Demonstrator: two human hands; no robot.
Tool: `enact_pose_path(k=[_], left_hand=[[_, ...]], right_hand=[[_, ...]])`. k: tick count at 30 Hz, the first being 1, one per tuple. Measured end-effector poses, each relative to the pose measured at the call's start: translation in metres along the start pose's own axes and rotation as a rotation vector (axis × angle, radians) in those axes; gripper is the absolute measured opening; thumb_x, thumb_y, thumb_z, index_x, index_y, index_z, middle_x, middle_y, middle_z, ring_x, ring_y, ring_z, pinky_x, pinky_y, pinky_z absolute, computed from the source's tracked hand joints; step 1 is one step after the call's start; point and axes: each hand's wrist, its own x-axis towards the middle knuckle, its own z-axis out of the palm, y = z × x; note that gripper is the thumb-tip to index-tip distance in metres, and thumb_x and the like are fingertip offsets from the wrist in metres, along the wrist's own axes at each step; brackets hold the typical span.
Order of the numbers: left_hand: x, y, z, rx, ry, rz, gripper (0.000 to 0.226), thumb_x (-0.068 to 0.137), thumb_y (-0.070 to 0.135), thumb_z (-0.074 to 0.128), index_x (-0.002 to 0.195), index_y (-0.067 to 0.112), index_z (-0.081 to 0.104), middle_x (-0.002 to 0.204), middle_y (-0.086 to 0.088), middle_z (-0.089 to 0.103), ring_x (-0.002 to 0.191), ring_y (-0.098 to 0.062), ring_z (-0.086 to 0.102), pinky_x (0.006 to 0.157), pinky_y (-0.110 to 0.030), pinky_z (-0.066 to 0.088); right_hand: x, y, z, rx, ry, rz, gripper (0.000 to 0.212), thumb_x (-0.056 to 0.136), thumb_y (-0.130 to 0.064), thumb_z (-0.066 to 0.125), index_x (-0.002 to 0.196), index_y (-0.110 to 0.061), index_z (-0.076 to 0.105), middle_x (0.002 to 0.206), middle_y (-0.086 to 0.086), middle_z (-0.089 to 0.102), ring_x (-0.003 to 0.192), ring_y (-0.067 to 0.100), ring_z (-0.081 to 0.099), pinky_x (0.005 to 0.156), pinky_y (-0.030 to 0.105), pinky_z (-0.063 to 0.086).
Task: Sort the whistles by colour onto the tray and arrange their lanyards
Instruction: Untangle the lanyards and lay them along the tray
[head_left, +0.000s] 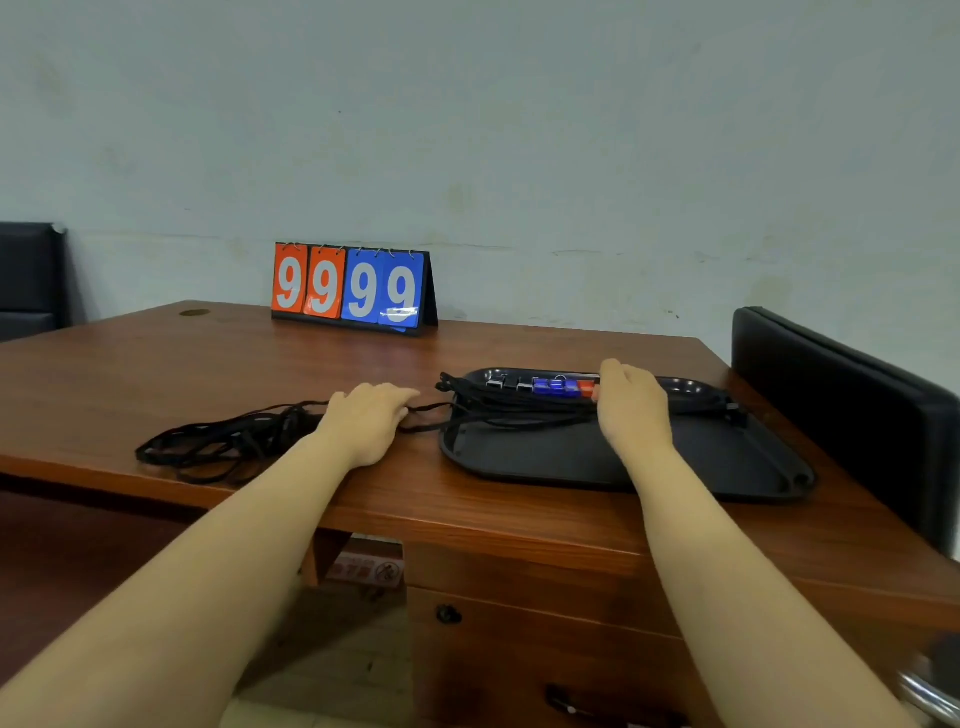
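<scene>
A brown wooden tabletop (156, 374) fills the middle of the view, set against a pale wall. A black tray (571, 457) lies flat on its right half, near the front edge. At the back of the tabletop stands a flip scoreboard (350, 288) showing two orange and two blue nines. A black padded chair back (841, 415) stands just beyond the right edge of the tabletop. A bundle of black lanyards (218, 441) runs from a loose tangle on the bare wood at left, under the left hand, and over the tray's left rim toward its far side. The left hand (366, 421) rests palm down on the lanyards just left of the tray, its fingers (395, 397) lying together, slightly curled. The right hand (631, 405) reaches over the tray, its fingers turned away from the camera, so their state cannot be told. Along the far rim of the tray sits a row of whistles: silver whistles (506, 384) at left, blue whistles (556, 387) in the middle, and a red whistle (587, 387) touching the right hand.
</scene>
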Motion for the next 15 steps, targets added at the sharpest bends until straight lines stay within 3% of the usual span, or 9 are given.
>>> enact_pose_path(k=[2, 4, 6, 10, 13, 15], left_hand=[[0.003, 0.0, -0.002, 0.082, -0.018, -0.037, 0.037, 0.102, 0.026, 0.034, 0.137, 0.029, 0.046, 0.136, -0.003, 0.045, 0.122, -0.025, 0.045, 0.101, -0.046, 0.034], [0.005, 0.002, -0.003, 0.139, 0.009, -0.061, 0.03, 0.101, 0.028, 0.038, 0.125, 0.024, 0.055, 0.124, -0.005, 0.049, 0.11, -0.024, 0.05, 0.093, -0.041, 0.038], [0.005, 0.003, -0.002, 0.117, 0.042, -0.095, 0.02, 0.099, 0.025, 0.042, 0.109, 0.016, 0.056, 0.113, -0.008, 0.052, 0.097, -0.024, 0.052, 0.085, -0.037, 0.042], [0.003, 0.011, -0.004, 0.039, 0.111, -0.207, 0.007, 0.095, 0.009, 0.042, 0.101, 0.008, 0.046, 0.106, -0.011, 0.047, 0.082, -0.024, 0.047, 0.073, -0.036, 0.045], [0.007, 0.021, -0.008, -0.205, 0.261, -0.305, 0.007, 0.094, 0.007, 0.044, 0.1, 0.011, 0.043, 0.092, -0.008, 0.053, 0.073, -0.019, 0.051, 0.061, -0.031, 0.043], [0.012, 0.033, -0.009, -0.46, 0.356, -0.362, 0.005, 0.096, 0.009, 0.044, 0.098, 0.014, 0.045, 0.09, -0.005, 0.055, 0.077, -0.018, 0.052, 0.064, -0.03, 0.042]], right_hand=[[0.005, -0.002, -0.01, -0.028, -0.04, -0.006, 0.031, 0.091, -0.025, 0.037, 0.072, -0.012, 0.057, 0.089, 0.018, 0.064, 0.075, 0.027, 0.058, 0.072, 0.039, 0.049], [0.01, -0.003, -0.024, -0.11, -0.055, -0.039, 0.03, 0.092, -0.017, 0.038, 0.069, -0.011, 0.056, 0.08, 0.02, 0.06, 0.063, 0.02, 0.048, 0.059, 0.03, 0.039], [0.016, 0.0, -0.043, -0.196, -0.034, -0.079, 0.03, 0.094, -0.014, 0.038, 0.07, -0.008, 0.055, 0.07, 0.013, 0.054, 0.062, 0.019, 0.045, 0.058, 0.029, 0.036], [0.035, 0.023, -0.084, -0.143, -0.014, -0.024, 0.024, 0.095, -0.008, 0.035, 0.099, -0.012, 0.059, 0.082, 0.01, 0.061, 0.068, 0.019, 0.056, 0.062, 0.029, 0.046], [0.045, 0.042, -0.109, -0.061, 0.028, 0.043, 0.021, 0.094, -0.004, 0.039, 0.109, -0.01, 0.053, 0.084, 0.011, 0.065, 0.066, 0.02, 0.06, 0.057, 0.027, 0.047], [0.049, 0.051, -0.118, -0.086, 0.049, 0.03, 0.015, 0.095, -0.006, 0.044, 0.105, -0.007, 0.055, 0.082, 0.009, 0.066, 0.068, 0.021, 0.063, 0.059, 0.028, 0.051]])
